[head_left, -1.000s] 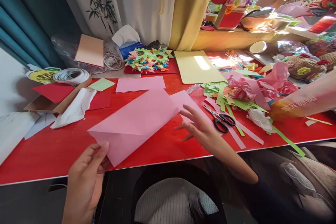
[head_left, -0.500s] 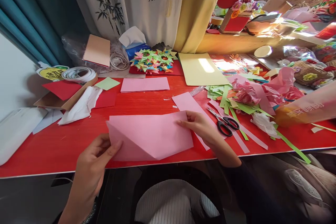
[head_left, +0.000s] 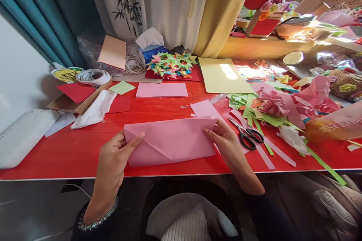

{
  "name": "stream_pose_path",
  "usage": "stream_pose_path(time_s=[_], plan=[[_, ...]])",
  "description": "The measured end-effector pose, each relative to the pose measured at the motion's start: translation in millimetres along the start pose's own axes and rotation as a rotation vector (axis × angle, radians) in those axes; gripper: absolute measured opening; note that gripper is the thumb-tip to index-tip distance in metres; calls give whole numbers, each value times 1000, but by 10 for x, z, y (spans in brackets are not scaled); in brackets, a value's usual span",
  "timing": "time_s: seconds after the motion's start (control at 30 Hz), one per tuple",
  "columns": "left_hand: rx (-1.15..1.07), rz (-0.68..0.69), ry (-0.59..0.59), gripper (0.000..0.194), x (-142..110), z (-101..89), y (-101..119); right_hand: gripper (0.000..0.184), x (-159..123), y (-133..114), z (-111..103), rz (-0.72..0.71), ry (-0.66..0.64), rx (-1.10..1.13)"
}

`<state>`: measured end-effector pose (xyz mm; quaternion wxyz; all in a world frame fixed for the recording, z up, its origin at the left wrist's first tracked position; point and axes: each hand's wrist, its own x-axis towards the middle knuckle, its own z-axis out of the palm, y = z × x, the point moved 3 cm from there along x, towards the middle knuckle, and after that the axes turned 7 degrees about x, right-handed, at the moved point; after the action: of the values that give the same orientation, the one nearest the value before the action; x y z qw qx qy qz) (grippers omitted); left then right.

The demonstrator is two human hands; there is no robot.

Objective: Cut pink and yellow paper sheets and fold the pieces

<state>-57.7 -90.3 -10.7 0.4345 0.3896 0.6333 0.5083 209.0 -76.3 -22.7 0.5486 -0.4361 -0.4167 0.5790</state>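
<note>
Left hand [head_left: 110,162] has a pinch grip on the left end of a pink sheet [head_left: 175,139], thumb on the front, fingers mostly tucked behind. Over at the other end, the right hand [head_left: 227,141] does much the same near the top right corner, thumb flat against the front, so both hands are closed on the paper. There's a bracelet [head_left: 97,221] on the left wrist, btw.

As for the sheet, it's stretched out between the two hands near the front edge of a red table [head_left: 68,158], with a diagonal fold line running across its left part. Can't really tell how much of its bottom edge touches the tabletop.

Just past the right hand there's another pink piece [head_left: 206,108] lying at a slant, partly hidden by that hand, and next to it some black-handled scissors [head_left: 246,142] with the blades pointing up and left. Further right it's a pile of green strips [head_left: 249,107] and crumpled pink paper [head_left: 268,101].

Behind the held sheet sits a flat pink stack [head_left: 161,90], with a small green square [head_left: 122,87] to its left. Further back there's a bunch of multicolored folded paper [head_left: 171,64] and, right of that, a big yellow sheet [head_left: 210,75].
</note>
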Motion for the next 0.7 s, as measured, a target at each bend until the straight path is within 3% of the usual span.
stream_pose_path(time_s=[0.2, 0.27, 0.37, 0.7], plan=[[-97, 44, -31, 21, 32, 83, -19, 56, -33, -53, -2, -47, 81, 29], [-109, 82, 12, 17, 23, 102, -34, 48, -40, -50, -14, -30, 115, 9], [-120, 112, 64, 14, 14, 121, -64, 17, -45, -40, -24, -21, 115, -6], [-161, 49, 46, 16, 28, 167, -113, 12, -57, -10, -69, -15, 163, -13]])
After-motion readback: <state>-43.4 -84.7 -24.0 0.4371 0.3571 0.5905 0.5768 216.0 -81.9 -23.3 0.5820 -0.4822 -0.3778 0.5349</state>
